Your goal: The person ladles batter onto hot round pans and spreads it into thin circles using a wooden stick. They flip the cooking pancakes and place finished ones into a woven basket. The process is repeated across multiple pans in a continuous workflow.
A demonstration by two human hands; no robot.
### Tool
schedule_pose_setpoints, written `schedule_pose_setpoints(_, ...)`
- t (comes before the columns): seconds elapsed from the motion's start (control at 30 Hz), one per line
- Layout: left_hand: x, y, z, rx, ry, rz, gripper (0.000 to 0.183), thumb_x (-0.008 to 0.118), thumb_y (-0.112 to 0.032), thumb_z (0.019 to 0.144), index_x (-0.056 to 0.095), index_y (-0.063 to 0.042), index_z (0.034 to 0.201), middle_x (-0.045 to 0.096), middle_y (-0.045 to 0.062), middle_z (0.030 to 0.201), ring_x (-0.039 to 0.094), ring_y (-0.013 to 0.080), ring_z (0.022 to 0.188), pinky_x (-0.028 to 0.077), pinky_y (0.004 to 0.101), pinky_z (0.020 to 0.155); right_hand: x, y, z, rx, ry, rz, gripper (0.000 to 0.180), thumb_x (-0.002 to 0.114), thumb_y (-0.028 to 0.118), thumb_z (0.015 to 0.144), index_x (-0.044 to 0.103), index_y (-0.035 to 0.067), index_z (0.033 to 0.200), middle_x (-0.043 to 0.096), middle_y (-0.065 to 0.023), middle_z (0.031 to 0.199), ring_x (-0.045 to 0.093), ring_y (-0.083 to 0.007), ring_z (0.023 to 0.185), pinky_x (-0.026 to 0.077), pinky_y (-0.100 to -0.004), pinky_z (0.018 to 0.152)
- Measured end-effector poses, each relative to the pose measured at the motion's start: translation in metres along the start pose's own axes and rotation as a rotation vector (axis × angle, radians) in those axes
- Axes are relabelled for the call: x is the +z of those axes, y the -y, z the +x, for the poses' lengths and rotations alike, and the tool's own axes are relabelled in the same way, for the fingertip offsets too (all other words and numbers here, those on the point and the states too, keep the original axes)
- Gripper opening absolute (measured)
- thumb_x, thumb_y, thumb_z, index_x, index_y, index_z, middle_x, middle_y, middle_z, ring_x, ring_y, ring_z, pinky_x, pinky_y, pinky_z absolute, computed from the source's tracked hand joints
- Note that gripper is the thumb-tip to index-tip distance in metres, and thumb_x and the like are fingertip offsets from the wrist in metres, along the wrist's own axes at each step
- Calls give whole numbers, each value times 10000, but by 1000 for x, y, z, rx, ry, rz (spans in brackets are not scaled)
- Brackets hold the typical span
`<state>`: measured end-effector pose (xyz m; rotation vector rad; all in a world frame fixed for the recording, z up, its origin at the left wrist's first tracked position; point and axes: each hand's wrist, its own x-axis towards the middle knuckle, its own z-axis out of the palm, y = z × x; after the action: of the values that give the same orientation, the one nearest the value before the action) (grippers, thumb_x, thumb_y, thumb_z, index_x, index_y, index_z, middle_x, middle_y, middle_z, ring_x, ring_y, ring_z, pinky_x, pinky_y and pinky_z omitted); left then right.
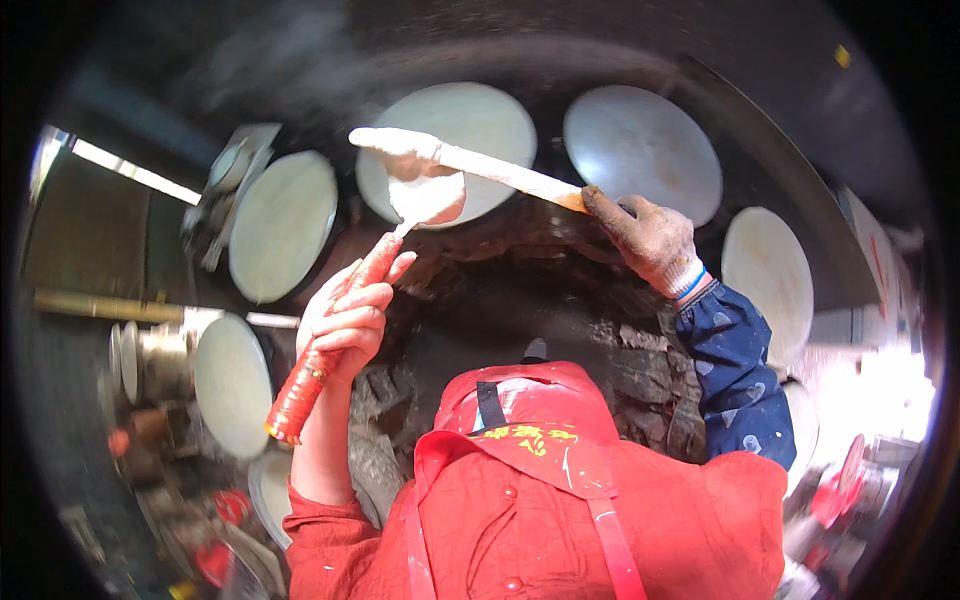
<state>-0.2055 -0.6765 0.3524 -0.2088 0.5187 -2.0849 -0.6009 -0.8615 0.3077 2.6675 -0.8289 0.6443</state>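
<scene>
My bare left hand point(351, 315) is wrapped around the red, cord-bound handle point(304, 390) of a short tool. Its head point(427, 201) is coated in thick white batter or paste, which hides whether it is a scraper or a ladle. In a soiled work glove, my right hand point(645, 236) grips the near end of a long flat wooden stick point(517, 174). White paste covers the stick's far end, which touches or overlaps the tool's head. Both are held above a large round pale plate point(480, 124), like a griddle.
More round plates curve around me: one at the right point(645, 150), one farther right point(769, 281), one at the left point(283, 225) and one lower left point(232, 386). Rough stone or brickwork point(645, 375) lies below the dark surface. Red-handled items point(840, 487) stand at lower right.
</scene>
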Motion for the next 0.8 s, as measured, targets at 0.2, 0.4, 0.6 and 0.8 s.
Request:
schedule_pose_setpoints(0.2, -7, -95, 157, -256, -170, -75, 641, 304, -240, 1181, 142, 170, 1646, 499, 106, 771, 546, 185, 502, 528, 327, 459, 9, -35, -105, 315, 220, -138, 614, 650, 99, 927, 632, 251, 1522, 570, -67, 775, 664, -293, 626, 518, -443, 490)
schedule_pose_setpoints(0.4, 26, -104, 338, -480, -387, 8, 637, 337, -265, 1186, 215, 194, 1610, 463, 58, 750, 515, 154, 506, 515, 310, 431, -44, -22, -199, 631, 231, -350, 478, 677, 130, 925, 734, 228, 1390, 532, -19, 756, 618, -203, 584, 508, -362, 469)
schedule_pose_setpoints(0.6, 20, -62, 485, -708, -520, 369, 606, 341, -246, 1176, 254, 191, 1587, 444, 41, 776, 469, 119, 508, 479, 276, 421, -57, 60, -235, 997, 543, -299, 524, 590, 148, 980, 636, 230, 1496, 590, -81, 844, 696, -283, 654, 559, -420, 526)
schedule_pose_setpoints(0.8, -54, -67, 602, -882, -452, 1042, 331, 539, -256, 1128, 504, 38, 1277, 513, 36, 801, 478, 105, 549, 457, 276, 492, 40, 58, -160, 1679, 506, -34, 565, 549, 296, 1075, 428, 270, 1626, 727, -165, 1031, 752, -448, 834, 606, -578, 713)
